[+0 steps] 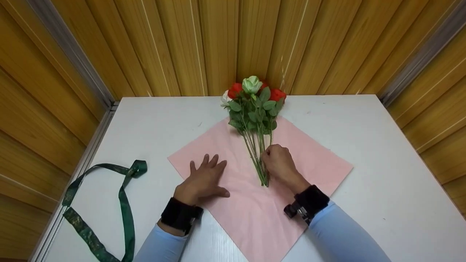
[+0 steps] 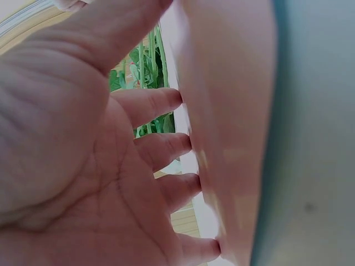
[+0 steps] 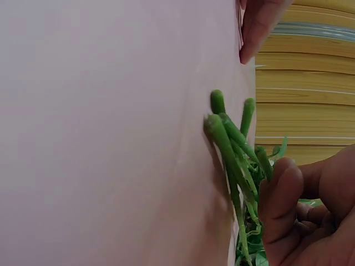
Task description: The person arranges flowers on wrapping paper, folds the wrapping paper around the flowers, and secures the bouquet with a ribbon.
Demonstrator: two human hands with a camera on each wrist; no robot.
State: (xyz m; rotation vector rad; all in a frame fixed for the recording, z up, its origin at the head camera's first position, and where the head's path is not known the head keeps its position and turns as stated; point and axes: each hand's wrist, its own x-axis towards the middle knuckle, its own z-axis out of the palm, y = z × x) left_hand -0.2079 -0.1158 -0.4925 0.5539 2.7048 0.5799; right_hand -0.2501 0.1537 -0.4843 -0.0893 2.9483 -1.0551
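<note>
Flowers (image 1: 256, 117) lie on pink paper (image 1: 262, 222), blooms (image 1: 252, 84) beyond the right grip (image 1: 280, 163), which pinches at their stems (image 1: 260, 171) — probably light, stiff, best held low — while the left grip (image 1: 205, 178) rests splayed on the paper.

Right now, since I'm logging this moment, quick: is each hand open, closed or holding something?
Left hand: open, spread on the pink sheet.
Right hand: closed, holding a green flower stem.

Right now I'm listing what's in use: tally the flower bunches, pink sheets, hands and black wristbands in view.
Flower bunch: 1
Pink sheet: 1
Hands: 2 (left hand, right hand)
Black wristbands: 2 (left wristband, right wristband)
Total: 6
</note>
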